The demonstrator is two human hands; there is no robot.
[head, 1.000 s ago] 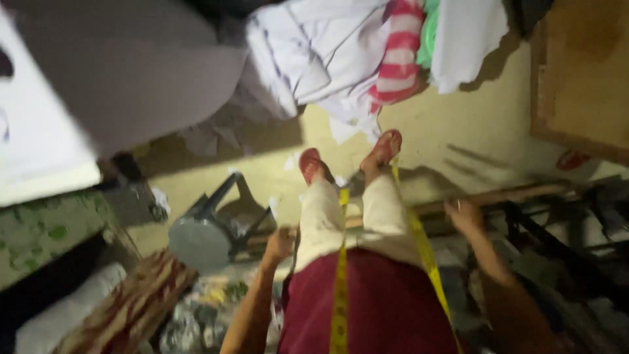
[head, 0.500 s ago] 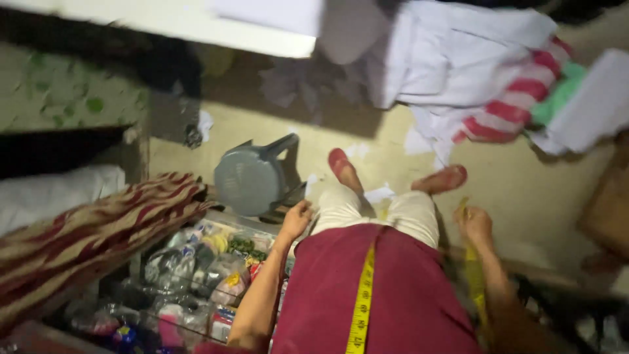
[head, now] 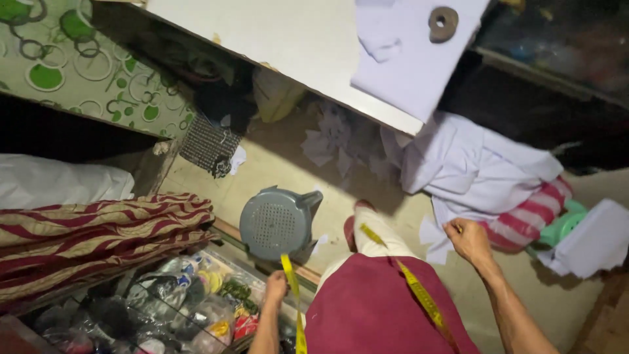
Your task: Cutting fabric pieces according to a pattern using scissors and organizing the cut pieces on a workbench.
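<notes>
My left hand (head: 275,287) is low in the view with its fingers curled, resting at the edge of a glass case (head: 164,298), beside the yellow tape measure (head: 293,295) that hangs from my neck. My right hand (head: 468,240) reaches out to the right. Its curled fingers touch the edge of a pile of white cloth (head: 472,167) and a small white scrap (head: 431,237); whether it grips the cloth is unclear. I wear a maroon top (head: 380,308). One foot in a red sandal (head: 354,226) shows on the floor.
A grey plastic stool (head: 275,223) stands by my foot. Folded red-and-cream striped fabric (head: 98,236) lies at the left over the case, which holds several small packets. A white table top (head: 295,39) with white cloth and a brown ring (head: 443,23) overhangs the floor. Red-striped cloth (head: 534,219) lies right.
The view has swung left and down, bringing the table top and glass case into view. My right hand has risen toward the white cloth pile and curled. My left hand stays by the case.
</notes>
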